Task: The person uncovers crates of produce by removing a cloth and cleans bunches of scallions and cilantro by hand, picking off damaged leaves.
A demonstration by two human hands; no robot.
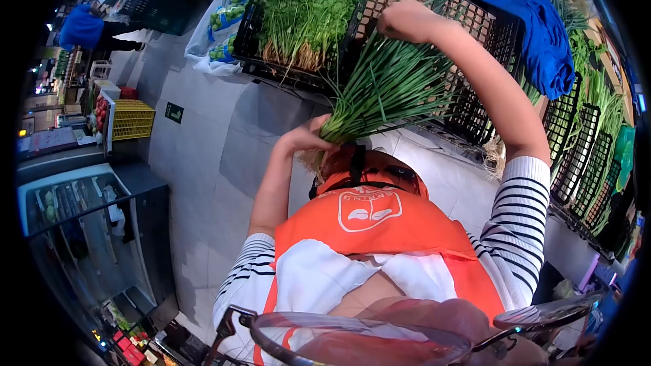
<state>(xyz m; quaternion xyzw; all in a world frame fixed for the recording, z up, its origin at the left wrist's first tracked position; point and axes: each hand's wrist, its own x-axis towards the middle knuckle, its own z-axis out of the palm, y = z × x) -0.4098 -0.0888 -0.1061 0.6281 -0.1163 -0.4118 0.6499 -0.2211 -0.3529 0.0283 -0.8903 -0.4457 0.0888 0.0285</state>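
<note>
Smooth leaves (400,85), matt cloth apron (371,234), plastic crate (505,37), glossy plastic sheeting (202,42)

Yellow crate (132,120), green floor sign (174,112), distant person in blue (81,28).

Green stalks (393,85) in left fingers (318,123)

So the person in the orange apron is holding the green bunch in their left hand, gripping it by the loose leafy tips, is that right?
Not quite: the left hand grips the green bunch near its root end, while the leafy tips fan out away from that hand. The head view shows this. The orange apron is as you said.
</note>
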